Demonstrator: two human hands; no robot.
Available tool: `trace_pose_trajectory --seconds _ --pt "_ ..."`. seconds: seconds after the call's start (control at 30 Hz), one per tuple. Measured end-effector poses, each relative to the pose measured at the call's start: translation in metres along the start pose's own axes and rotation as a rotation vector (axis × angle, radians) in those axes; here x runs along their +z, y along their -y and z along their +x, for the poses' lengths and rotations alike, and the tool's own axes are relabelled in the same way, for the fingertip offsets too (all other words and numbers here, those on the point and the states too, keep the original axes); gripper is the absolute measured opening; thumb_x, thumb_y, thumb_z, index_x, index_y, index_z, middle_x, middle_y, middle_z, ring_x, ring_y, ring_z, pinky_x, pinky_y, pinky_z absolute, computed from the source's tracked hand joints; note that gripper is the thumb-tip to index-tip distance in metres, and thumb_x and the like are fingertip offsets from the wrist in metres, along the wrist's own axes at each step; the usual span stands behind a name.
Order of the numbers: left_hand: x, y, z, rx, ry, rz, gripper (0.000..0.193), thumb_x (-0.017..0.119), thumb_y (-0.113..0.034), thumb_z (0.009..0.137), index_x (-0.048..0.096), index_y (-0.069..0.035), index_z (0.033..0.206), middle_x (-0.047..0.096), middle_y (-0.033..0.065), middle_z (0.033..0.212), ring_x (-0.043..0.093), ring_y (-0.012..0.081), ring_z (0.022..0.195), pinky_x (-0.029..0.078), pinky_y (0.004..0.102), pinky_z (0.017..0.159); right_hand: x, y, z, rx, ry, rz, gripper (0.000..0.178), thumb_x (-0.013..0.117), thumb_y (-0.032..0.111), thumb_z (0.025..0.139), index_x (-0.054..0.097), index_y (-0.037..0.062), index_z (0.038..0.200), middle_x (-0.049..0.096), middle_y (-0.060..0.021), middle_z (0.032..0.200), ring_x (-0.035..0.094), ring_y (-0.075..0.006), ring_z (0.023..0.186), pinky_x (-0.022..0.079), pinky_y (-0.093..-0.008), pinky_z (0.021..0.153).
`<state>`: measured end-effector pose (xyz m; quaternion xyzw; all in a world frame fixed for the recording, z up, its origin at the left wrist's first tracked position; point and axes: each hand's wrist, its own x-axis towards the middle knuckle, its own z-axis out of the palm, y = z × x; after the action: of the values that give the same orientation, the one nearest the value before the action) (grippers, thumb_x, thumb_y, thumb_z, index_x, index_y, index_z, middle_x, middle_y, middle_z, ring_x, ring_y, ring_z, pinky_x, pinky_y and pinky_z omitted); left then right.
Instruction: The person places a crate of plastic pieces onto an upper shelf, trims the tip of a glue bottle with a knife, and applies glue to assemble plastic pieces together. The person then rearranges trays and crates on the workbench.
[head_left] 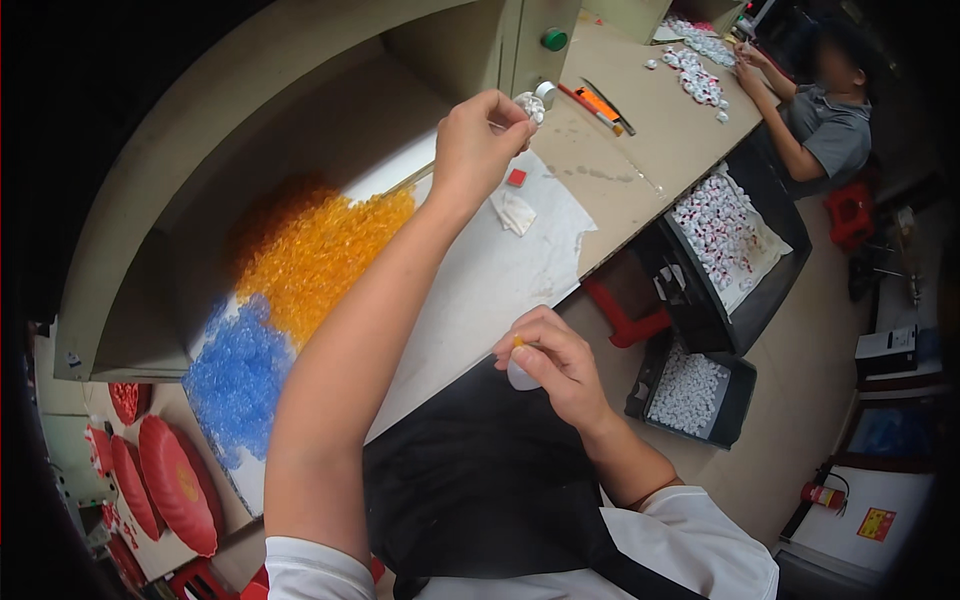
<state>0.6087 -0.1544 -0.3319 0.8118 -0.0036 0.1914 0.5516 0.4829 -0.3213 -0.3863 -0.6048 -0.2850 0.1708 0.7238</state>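
My left hand [478,145] reaches to the far side of the bench, thumb and fingers pinched together. Right at its fingertips is a small whitish cluster [530,107], beside a white round cap [545,90]. What the fingers hold, if anything, is hard to see. Close to my apron, my right hand [558,368] is closed on a translucent whitish piece [522,378]. A small orange-yellow bit [518,342] shows between its thumb and finger. Under my left arm lie heaps of clear orange pieces [320,250] and clear blue pieces [238,375].
A white sheet [450,300] covers the bench, with a folded cloth [514,213] and red square [516,178]. Pens [600,108] lie farther right. Black trays [765,300] of small white pieces stand at right. A person [835,125] works at the far right.
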Motion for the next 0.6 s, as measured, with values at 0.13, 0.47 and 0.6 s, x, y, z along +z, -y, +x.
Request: trace_pose_trajectory --seconds 0.13,0.47,0.6 --pt "0.032 0.035 0.03 0.009 0.031 0.122 0.014 0.058 -0.006 0.075 0.06 0.002 0.087 0.063 0.0088 0.077 0.06 0.0136 0.069 0.047 0.0258 0.065 -0.03 0.01 0.013 -0.052 -0.11 -0.224 0.016 0.052 0.013 0.082 0.061 0.0011 0.086 0.051 -0.005 0.078 0.049 -0.0115 0.069 0.039 -0.0226 0.063" --pt "0.016 -0.016 -0.106 -0.302 0.388 -0.441 0.064 0.063 -0.01 0.076 0.03 -0.009 0.131 0.047 0.0126 0.119 0.045 0.0197 0.11 0.034 0.0317 0.093 -0.066 0.012 0.064 -0.136 -0.078 -0.178 0.015 0.055 0.009 0.078 0.061 -0.0001 0.089 0.056 -0.0066 0.081 0.051 -0.0135 0.073 0.041 -0.0247 0.066" --pt "0.009 -0.002 -0.133 -0.34 0.21 -0.416 0.056 0.058 -0.006 0.079 0.032 -0.005 0.129 0.049 0.0128 0.114 0.049 0.0182 0.103 0.037 0.0301 0.089 -0.096 0.01 0.109 -0.203 0.108 -0.387 0.019 0.053 0.012 0.08 0.059 -0.0013 0.092 0.058 -0.0097 0.082 0.054 -0.0158 0.073 0.042 -0.027 0.068"
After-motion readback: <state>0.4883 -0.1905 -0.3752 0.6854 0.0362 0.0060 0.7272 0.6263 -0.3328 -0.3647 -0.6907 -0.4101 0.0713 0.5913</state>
